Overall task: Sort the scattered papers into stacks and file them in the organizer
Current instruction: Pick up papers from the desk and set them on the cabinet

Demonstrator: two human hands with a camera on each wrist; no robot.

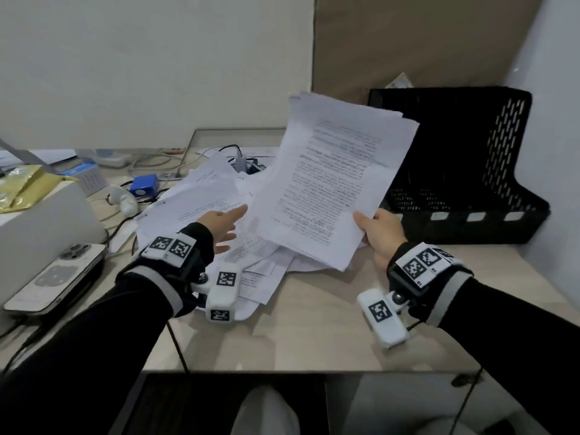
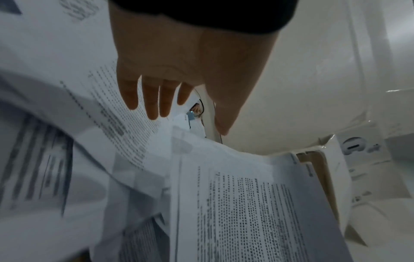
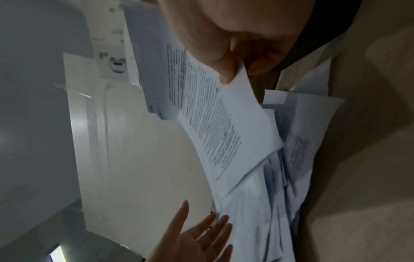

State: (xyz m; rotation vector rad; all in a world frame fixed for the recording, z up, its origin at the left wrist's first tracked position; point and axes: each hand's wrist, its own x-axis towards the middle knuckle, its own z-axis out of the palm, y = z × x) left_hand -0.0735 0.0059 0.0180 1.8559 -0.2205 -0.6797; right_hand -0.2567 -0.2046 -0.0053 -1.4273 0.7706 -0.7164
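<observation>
My right hand (image 1: 375, 229) pinches the lower corner of a stack of printed white sheets (image 1: 329, 180), lifted off the desk and tilted toward me; the right wrist view shows the thumb (image 3: 224, 70) on top of the stack (image 3: 215, 120). My left hand (image 1: 219, 224) is open, fingers straight, just above a loose pile of scattered papers (image 1: 194, 205) on the desk; in the left wrist view its fingers (image 2: 152, 99) hover over the printed pages (image 2: 246, 212). A black perforated organizer (image 1: 464, 164) stands empty at the back right, behind the held stack.
A white box (image 1: 47, 221) with a phone (image 1: 56, 274) leaning on it sits at left. Cables, a blue device (image 1: 143, 185) and a white earpiece lie behind the pile. The tan desk (image 1: 314, 324) runs to its front edge near me.
</observation>
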